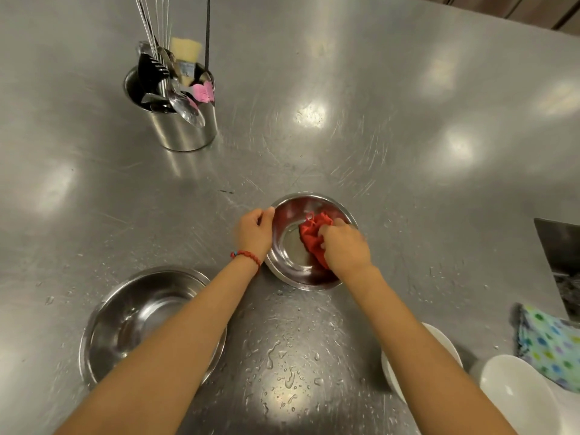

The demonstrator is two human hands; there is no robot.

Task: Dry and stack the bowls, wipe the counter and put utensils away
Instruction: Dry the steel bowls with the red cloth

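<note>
Right hand (345, 246) presses red cloth (314, 238) inside small bowl (288, 271); left hand (254, 230) grips rim.

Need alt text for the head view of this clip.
A person's right hand presses a red cloth inside a small steel bowl while the left hand holds its rim. A larger steel bowl, utensil holder and water droplets sit on the steel counter.

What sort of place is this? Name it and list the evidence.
Probably a commercial or teaching kitchen: a broad stainless steel counter, a steel canister crammed with utensils, and steel mixing bowls, one being wiped with a red cloth.
</note>
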